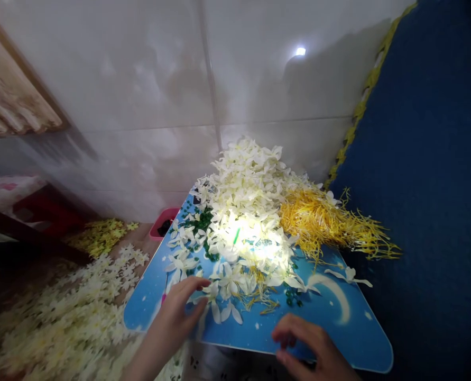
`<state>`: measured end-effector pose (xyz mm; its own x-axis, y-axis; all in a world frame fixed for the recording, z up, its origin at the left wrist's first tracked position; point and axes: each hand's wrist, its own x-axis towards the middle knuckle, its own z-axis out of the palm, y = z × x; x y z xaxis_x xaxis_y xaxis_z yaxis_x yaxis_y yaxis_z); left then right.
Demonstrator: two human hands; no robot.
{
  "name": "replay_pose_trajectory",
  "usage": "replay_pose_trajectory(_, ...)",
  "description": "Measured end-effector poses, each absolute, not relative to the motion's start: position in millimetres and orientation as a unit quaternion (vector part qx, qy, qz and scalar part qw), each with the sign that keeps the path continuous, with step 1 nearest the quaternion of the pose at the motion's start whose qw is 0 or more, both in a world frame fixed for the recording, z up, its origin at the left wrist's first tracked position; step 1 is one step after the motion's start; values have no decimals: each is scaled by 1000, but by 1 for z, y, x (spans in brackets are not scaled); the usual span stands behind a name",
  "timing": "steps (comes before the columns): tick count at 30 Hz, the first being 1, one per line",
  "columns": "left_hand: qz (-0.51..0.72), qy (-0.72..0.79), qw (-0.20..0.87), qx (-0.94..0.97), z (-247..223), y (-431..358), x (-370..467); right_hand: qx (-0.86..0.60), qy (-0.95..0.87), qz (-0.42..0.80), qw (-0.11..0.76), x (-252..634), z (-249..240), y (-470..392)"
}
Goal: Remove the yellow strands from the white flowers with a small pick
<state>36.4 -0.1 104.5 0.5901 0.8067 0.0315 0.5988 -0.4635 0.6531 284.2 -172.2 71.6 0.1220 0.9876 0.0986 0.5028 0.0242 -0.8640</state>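
Observation:
My left hand (182,304) is over the near left part of a blue table (235,338), thumb and forefinger apart. Its fingertips are at the edge of a white flower (211,292); whether they touch it I cannot tell. Close to the table's front edge hovers my right hand (306,338), fingers bent, a gap between thumb and fingers, nothing visible in it. Beyond the hands rises a large heap of white flowers (247,190), brightly lit at its near side. Yellow thread-like strands (322,219) are piled to its right. A green stick-like piece (236,235) lies on the heap.
Small dark green pieces (294,297) are scattered on the table. A pink container (166,222) stands beyond its left edge. More white flowers (61,312) and yellow ones (102,235) cover the floor at left. A tiled wall (148,95) and a dark blue panel (425,159) bound the space.

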Motion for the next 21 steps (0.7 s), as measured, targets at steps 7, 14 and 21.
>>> replay_pose_trajectory(7,194,362,310,857,99,-16,62,-733,-524,106,421,299,46,-142)
replay_pose_trajectory(14,295,518,204,777,101,-2,54,-704,-559,97,427,291,42,-147)
replay_pose_trajectory(21,116,733,146,654,78,23,-9,-656,-576,95,480,276,41,-152)
